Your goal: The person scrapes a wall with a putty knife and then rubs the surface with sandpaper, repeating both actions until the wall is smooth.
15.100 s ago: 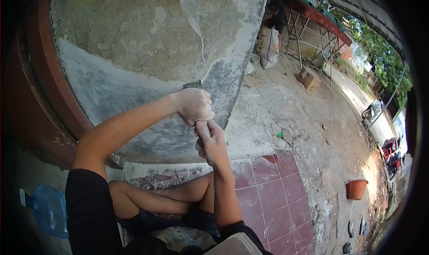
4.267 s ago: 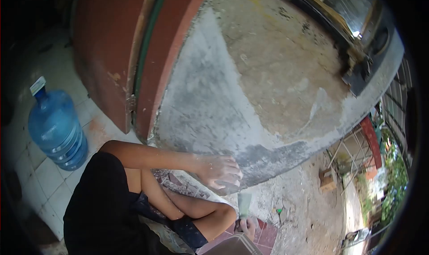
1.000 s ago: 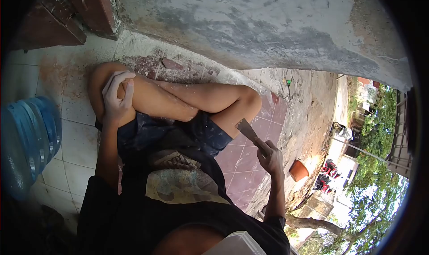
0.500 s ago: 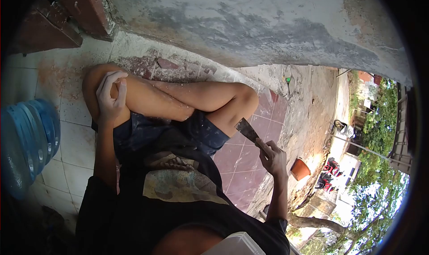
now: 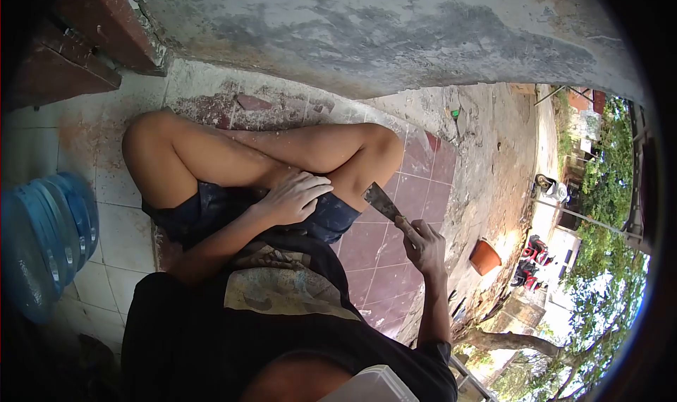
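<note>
My right hand [image 5: 424,248] is closed round the handle end of a scraper [image 5: 383,203]. Its flat, dark, stained blade points up and left, close to my bent knee on that side. The handle is mostly hidden by my fingers. My left hand [image 5: 290,199] is over my lap by my crossed legs [image 5: 282,148], with dusty fingers stretched toward the scraper. Nothing shows in it, and a gap separates it from the blade.
A rough grey wall [image 5: 395,35] runs along the top. A blue water jug [image 5: 53,240] stands at left on pale tiles. A broken tile piece [image 5: 252,102] lies by the wall. An orange-brown pot [image 5: 485,257] and a green-tipped tool [image 5: 455,114] are at right.
My left hand has left the knee at left and moved right across my lap toward the scraper. My right hand still holds the scraper, shifted slightly left.
</note>
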`<state>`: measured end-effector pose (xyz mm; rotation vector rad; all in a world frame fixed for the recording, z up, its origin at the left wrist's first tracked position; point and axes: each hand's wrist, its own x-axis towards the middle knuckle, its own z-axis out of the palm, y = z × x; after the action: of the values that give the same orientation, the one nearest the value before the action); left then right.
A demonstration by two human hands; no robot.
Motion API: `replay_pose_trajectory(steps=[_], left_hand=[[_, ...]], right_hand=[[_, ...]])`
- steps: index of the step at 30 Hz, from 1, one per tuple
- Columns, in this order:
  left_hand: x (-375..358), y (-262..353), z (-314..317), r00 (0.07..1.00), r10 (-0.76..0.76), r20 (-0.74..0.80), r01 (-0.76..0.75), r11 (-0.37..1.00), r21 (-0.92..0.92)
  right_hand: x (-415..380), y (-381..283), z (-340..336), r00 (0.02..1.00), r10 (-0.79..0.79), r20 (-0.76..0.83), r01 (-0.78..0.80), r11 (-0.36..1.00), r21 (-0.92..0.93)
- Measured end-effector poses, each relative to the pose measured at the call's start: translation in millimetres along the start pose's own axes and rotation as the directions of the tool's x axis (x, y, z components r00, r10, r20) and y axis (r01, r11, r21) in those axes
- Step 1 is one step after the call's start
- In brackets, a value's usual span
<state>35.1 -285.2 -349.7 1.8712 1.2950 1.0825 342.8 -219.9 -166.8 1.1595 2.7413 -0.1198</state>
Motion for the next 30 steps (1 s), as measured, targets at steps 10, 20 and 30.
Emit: replay_pose_trajectory(steps=[10,20,30], left_hand=[[-14,-6,10,0.983,-0.049,0.177,0.029,0.993,0.117],[-27,1,3,0.975,-0.079,0.205,0.052,0.989,0.137],[-34,-4,-7,0.987,-0.148,0.055,0.141,0.983,0.117]], right_hand=[[2,10,24,0.999,0.028,0.033,-0.03,0.997,0.071],[34,-22,34,0.995,0.083,0.057,-0.093,0.977,0.191],[15,-19,7,0.993,0.059,0.106,-0.079,0.979,0.187]])
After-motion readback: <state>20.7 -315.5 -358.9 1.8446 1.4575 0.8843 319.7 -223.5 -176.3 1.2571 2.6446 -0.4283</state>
